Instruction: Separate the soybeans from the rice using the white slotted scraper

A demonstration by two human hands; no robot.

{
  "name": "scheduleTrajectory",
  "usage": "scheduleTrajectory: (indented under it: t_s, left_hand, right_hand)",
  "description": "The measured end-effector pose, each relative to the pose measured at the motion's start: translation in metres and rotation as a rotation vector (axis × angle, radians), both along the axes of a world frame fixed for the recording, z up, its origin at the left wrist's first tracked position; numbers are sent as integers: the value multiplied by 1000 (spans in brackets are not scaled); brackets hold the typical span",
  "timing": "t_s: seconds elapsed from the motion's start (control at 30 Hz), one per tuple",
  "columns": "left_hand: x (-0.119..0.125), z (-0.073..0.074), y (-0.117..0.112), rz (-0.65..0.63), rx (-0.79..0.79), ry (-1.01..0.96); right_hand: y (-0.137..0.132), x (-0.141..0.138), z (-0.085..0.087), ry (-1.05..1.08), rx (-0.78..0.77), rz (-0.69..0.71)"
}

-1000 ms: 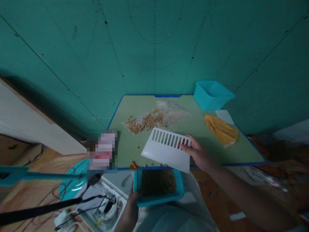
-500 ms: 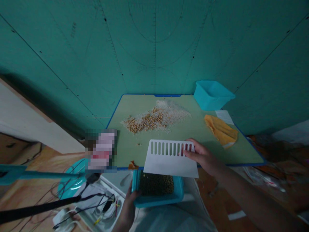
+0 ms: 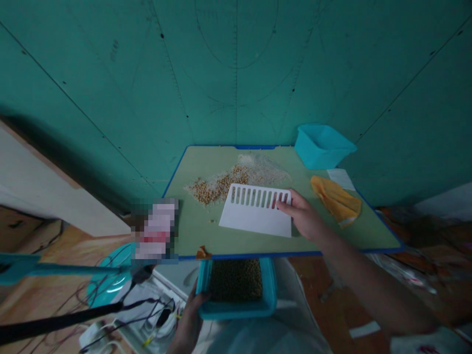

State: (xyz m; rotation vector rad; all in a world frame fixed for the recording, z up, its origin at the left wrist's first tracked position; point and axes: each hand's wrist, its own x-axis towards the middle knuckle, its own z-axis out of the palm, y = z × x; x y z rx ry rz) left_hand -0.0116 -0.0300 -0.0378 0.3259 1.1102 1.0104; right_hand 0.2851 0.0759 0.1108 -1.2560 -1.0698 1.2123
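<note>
My right hand (image 3: 300, 211) grips the right side of a white scraper (image 3: 256, 219) with a row of slots along its upper edge. The scraper is above the near half of the green tabletop (image 3: 184, 231). Just beyond it lies a spread of tan beans (image 3: 208, 191) mixed with white grains (image 3: 271, 169). My left hand (image 3: 192, 309) holds the left rim of a blue basin (image 3: 239, 310) below the table's front edge. Dark green and tan beans (image 3: 236, 281) fill the bottom of this basin.
At the table's back right stands another blue basin (image 3: 324, 147). A folded yellow cloth (image 3: 337, 200) and a white paper (image 3: 341, 178) lie near it. An orange-brown scrap (image 3: 202, 252) rests at the front edge. Cables and a white box (image 3: 142, 314) are at lower left.
My right hand has moved the scraper away from me, from above the basin to over the tabletop. The basin in my left hand has shifted slightly left.
</note>
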Motion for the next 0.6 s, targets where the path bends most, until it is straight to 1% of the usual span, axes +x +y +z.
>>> scheduleTrajectory:
  t_s: [0.1, 0.2, 0.27, 0.33, 0.43, 0.5, 0.6]
  left_hand:
    - [3, 3, 1, 31, -11, -33]
    - [4, -2, -2, 86, -43, -15]
    - [4, -6, -3, 101, -63, -14]
    - [2, -10, -4, 103, -56, -22]
    - [0, -15, -4, 104, -43, 30]
    - [-1, -17, -4, 100, -47, 58]
    - [-2, -18, -5, 76, -26, 40]
  right_hand:
    - [24, -12, 3, 27, 51, 19]
    - [43, -24, 5, 21, 80, 51]
    - [50, -29, 4, 5, 70, 84]
    - [54, -32, 2, -14, 57, 114]
    - [54, -33, 0, -17, 60, 152]
    - [53, -32, 0, -3, 59, 164]
    - [51, -31, 2, 3, 42, 173]
